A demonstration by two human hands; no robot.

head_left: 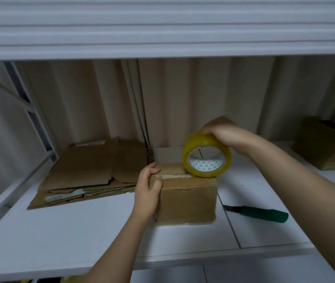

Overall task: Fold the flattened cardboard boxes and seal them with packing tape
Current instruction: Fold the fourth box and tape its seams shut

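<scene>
So the small folded cardboard box [187, 198] sits about center frame on a white shelf [60, 237], a bit right of middle. There's a fair stretch of bare shelf in front of it, down to the front lip at the bottom of the frame, and more bare white off to the lower left. The upper shelf [162, 27] runs across the whole top of the frame, so headroom above the box looks limited.

Left of the box, in the middle-left of the frame, is a pile of flattened cardboard boxes [93, 172]; its right edge comes close to the box and the left hand. On the right, a green utility knife [258, 213] lies flat on the shelf just beside the box's lower right corner, blade end pointing toward it, not touching. At the far right edge there's another brown cardboard box [323, 144], well apart.

The left hand [147, 189] grips the box's upper left corner, thumb curled over the top, fingers down the side. The right hand [223, 132] comes in from the right and grasps a yellow roll of packing tape [206, 157] from above, fingers wrapped over the top. The roll stands on edge, resting on the box's top right end, right on the center seam, and a strip of tape [172, 176] lies along that seam toward the left hand.
</scene>
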